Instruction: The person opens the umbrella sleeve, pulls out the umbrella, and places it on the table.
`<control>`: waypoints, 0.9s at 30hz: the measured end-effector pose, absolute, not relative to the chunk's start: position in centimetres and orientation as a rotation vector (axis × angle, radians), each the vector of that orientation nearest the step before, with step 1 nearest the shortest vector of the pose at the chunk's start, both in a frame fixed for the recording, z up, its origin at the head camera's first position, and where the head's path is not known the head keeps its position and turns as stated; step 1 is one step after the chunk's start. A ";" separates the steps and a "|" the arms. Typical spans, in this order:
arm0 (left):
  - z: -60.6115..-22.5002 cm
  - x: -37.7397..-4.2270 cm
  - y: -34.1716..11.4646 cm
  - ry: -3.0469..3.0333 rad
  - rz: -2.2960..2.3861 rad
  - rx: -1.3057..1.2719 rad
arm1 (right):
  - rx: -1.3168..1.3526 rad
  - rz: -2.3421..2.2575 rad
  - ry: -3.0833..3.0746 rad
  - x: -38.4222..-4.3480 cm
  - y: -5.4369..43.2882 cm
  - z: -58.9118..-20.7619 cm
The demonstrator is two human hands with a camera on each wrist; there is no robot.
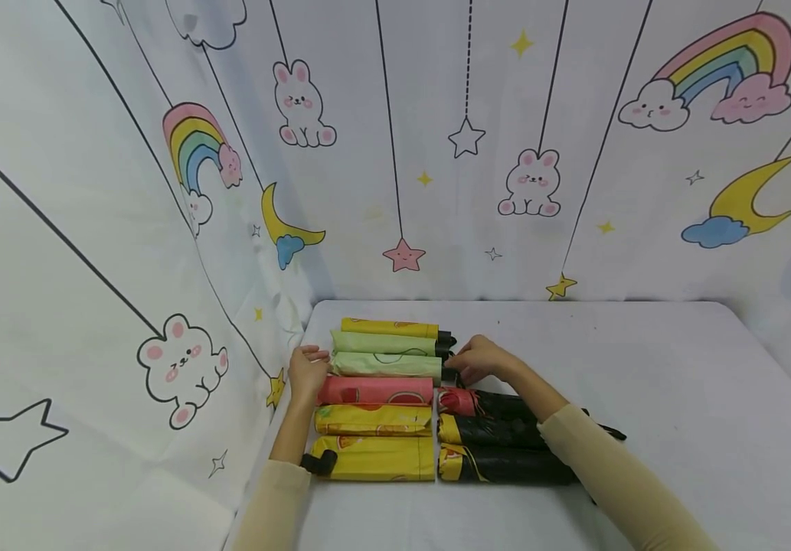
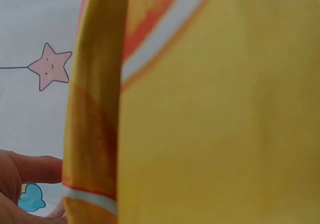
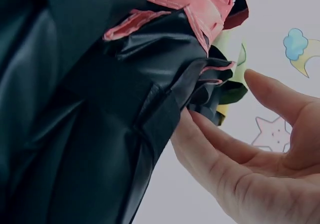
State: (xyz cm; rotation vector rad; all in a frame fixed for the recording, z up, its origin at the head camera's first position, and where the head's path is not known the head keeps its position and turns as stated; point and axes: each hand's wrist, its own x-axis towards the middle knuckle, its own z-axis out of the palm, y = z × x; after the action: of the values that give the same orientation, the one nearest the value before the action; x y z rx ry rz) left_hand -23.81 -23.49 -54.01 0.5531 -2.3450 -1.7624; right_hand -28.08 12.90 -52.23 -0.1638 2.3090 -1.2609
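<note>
Folding umbrellas in printed covers lie side by side on a white table. At the left end of the lower light green umbrella point(image 1: 384, 364) is my left hand point(image 1: 308, 373), its fingers extended against that end. My right hand point(image 1: 483, 360) is at the same umbrella's dark handle end; in the right wrist view its thumb and fingers point(image 3: 210, 154) are spread apart, with fingertips partly hidden behind a black umbrella point(image 3: 135, 99). A red umbrella point(image 1: 377, 391) lies just in front. A yellow umbrella point(image 2: 200, 134) fills most of the left wrist view and hides much of that hand.
Behind lie another light green umbrella point(image 1: 383, 343) and a yellow umbrella point(image 1: 390, 327). Two yellow umbrellas point(image 1: 384, 459) lie nearer the front. Beneath my right forearm is a second column of black umbrellas point(image 1: 515, 464) with red or yellow ends. White patterned cloth point(image 1: 354, 153) stands behind and left.
</note>
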 end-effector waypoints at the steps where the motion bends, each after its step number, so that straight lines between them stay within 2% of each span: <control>1: -54.0 -23.8 -23.5 -2.343 -1.773 0.555 | -0.155 -1.266 2.300 -28.1 12.9 -52.3; 19: -54.6 -24.0 -23.4 -2.299 -1.838 0.624 | 0.132 -1.433 2.232 -27.9 11.8 -52.8; 27: -54.8 -24.1 -23.5 -2.284 -1.868 0.629 | 0.167 -1.455 2.214 -27.7 11.7 -52.6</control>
State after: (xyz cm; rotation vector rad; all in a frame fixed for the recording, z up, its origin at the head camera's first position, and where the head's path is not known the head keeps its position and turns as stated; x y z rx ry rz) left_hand -24.12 -23.46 -54.83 0.6286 -2.2838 -1.8682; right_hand -27.67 11.74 -52.57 0.1666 2.2136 -1.4548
